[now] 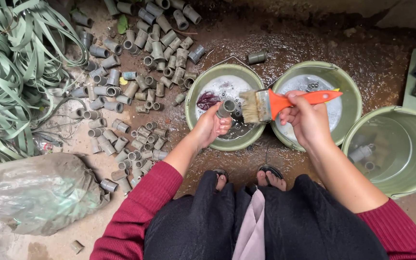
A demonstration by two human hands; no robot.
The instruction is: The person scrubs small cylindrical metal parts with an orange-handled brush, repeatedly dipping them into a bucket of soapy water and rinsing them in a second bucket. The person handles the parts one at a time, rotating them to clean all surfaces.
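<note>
Here, the left hand point(211, 126) grips a grey pipe fitting point(226, 109) over the soapy bucket point(203, 82) at frame centre, the right hand point(305, 117) grips the orange-handled brush point(266, 104); bristles should probably work inside the bore.

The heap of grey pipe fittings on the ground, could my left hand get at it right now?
Probably yes, but not freely. The heap of grey pipe fittings lies open on the left hand's side, nothing between. But that hand's fingers already grip a fitting over the soapy bucket.
</note>
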